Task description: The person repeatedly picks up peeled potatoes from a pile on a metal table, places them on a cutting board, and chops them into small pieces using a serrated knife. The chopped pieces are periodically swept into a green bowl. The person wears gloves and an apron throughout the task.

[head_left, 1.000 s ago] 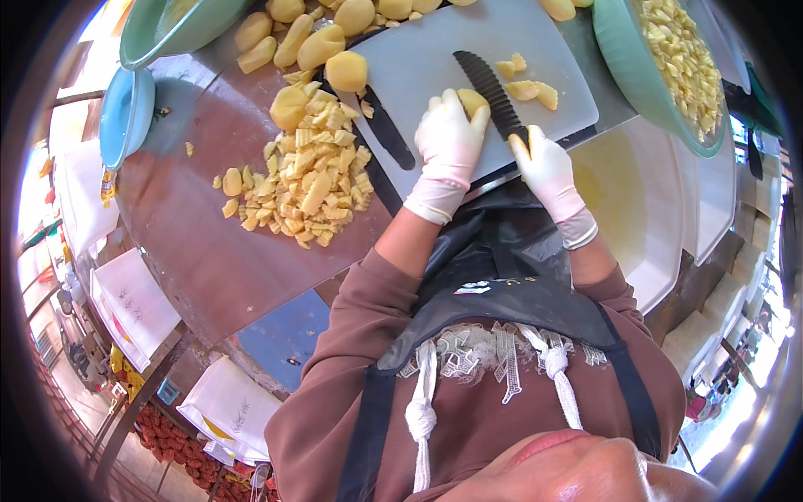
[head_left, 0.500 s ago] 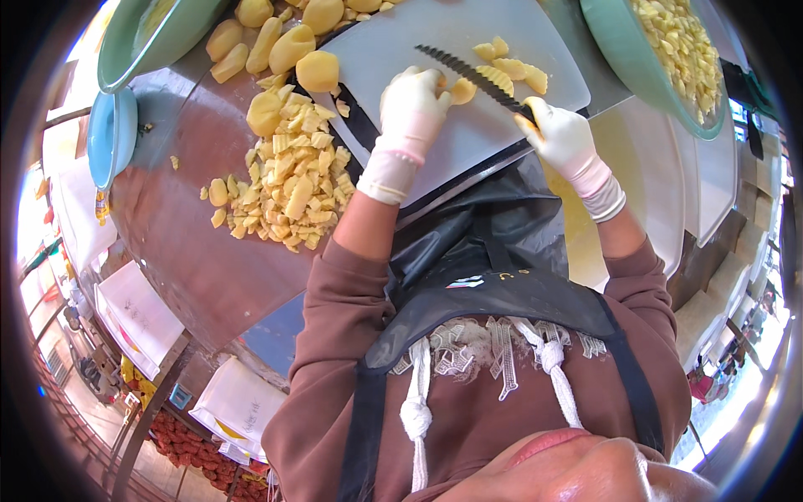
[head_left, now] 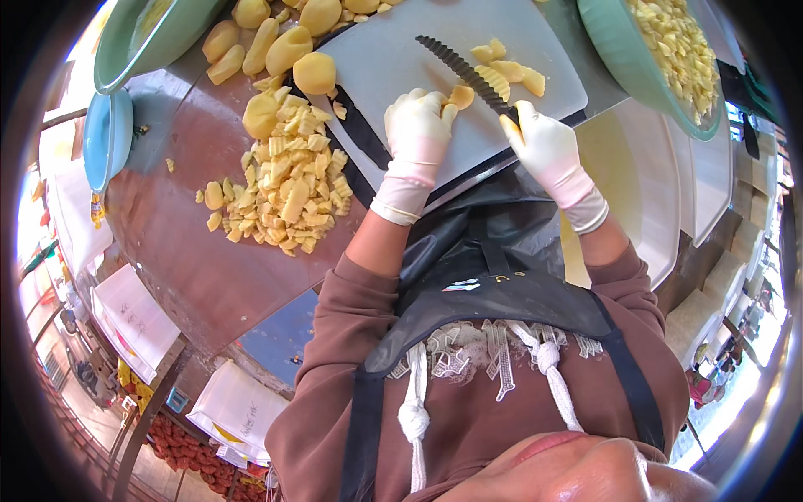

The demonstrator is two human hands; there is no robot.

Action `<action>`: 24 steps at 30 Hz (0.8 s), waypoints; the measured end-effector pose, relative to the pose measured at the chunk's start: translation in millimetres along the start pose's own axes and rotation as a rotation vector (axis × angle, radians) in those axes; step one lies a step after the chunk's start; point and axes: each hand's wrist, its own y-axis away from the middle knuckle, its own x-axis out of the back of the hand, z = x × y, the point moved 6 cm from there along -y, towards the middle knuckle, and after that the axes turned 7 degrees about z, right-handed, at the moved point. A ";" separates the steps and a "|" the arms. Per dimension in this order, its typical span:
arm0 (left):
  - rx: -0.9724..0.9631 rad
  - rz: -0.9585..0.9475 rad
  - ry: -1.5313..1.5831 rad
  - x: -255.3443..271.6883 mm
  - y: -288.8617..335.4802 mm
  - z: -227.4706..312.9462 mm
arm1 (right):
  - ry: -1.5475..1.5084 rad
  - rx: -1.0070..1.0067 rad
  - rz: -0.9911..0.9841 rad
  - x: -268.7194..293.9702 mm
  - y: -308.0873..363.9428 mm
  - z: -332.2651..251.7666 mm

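A wavy-edged crinkle-cutting knife [head_left: 462, 69] is gripped by its dark handle in my right hand [head_left: 545, 151], which wears a white glove. Its blade slants up and left above the white cutting board [head_left: 385, 63]. My left hand [head_left: 418, 130], gloved too, has its fingers closed on a potato piece [head_left: 461, 96] at the near part of the board, just left of the blade. Part of that piece is hidden by the fingers. Beyond the knife, several ridged potato slices [head_left: 507, 70] lie on the board.
Left of the board spreads a heap of cut potato pieces [head_left: 288, 180] on the brown table [head_left: 184, 251]. Whole peeled potatoes [head_left: 288, 48] lie behind it. A green basin [head_left: 577, 12] of cut pieces stands at the right; another green basin [head_left: 125, 63] and a blue one [head_left: 94, 142] stand left.
My left hand has drawn back toward my body and slightly right. My right hand has shifted a little left, the knife still in it.
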 end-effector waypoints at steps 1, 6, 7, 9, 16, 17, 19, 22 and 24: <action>0.004 0.016 0.018 0.2 0.4 0.1 | -0.045 0.017 0.043 3.2 2.1 -6.6; 0.011 0.002 -0.007 -0.3 -1.7 0.0 | 0.049 -0.085 -0.085 -22.2 -2.4 -30.7; 0.017 0.005 -0.014 1.7 -1.2 0.3 | 0.038 -0.074 -0.093 -23.1 -4.5 -31.5; 0.048 -0.030 -0.002 4.2 -2.3 -0.7 | -0.037 -0.074 -0.060 -17.9 -4.9 -29.5; -0.494 0.133 -0.006 3.0 -23.0 49.4 | -0.291 -0.246 0.276 31.9 18.7 27.8; -0.643 0.040 -0.066 -10.2 -26.0 63.4 | -0.292 -0.285 0.259 33.0 22.7 35.8; -0.790 -0.113 -0.237 -36.6 -38.3 83.2 | -0.304 -0.394 0.184 30.5 30.0 52.0; -0.825 -0.375 -0.243 -57.3 -64.5 88.4 | -0.365 -0.432 0.190 31.6 42.7 62.8; -0.730 -0.512 -0.302 -63.4 -75.6 81.7 | -0.439 -0.460 0.217 32.0 49.4 64.7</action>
